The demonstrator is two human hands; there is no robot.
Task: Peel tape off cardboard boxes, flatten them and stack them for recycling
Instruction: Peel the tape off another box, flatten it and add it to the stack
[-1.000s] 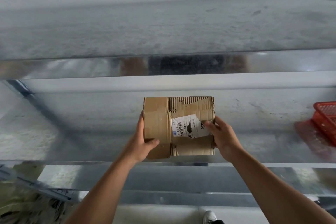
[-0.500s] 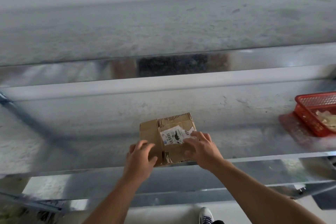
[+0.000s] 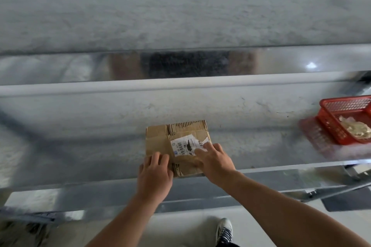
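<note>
**At the shelf's front edge: a flattened box under two palms**

Near the front edge of the metal shelf (image 3: 80,156), about midway along it, lies the box (image 3: 160,140), flattened, with its torn label (image 3: 185,144) facing up. Its near side reaches the very lip of the shelf. The left hand (image 3: 154,174) lies flat on the near left corner, fingers spread and gripping nothing. The right hand (image 3: 213,161) is likewise released, its fingers pressing down across the label and the near right part of the cardboard.

The chief risk, as I judge it, is a slide. The shelf is smooth, reflective metal, and the box sits at its lip, so a push with any pull toward the person could carry the cardboard off the edge to the floor (image 3: 180,228). The corrugated edges look ragged and crushed; they may spring back up once the hands lift. Whether any tape is left on the box I cannot tell.

Further out, a red basket (image 3: 341,120) with pale scraps inside stands at the shelf's right end, well apart from the box. A metal rail runs behind and above along the shelf's back, and a grey, rough wall (image 3: 180,10) rises beyond. Below the shelf, a shoe (image 3: 224,230) shows on the pale floor.
</note>
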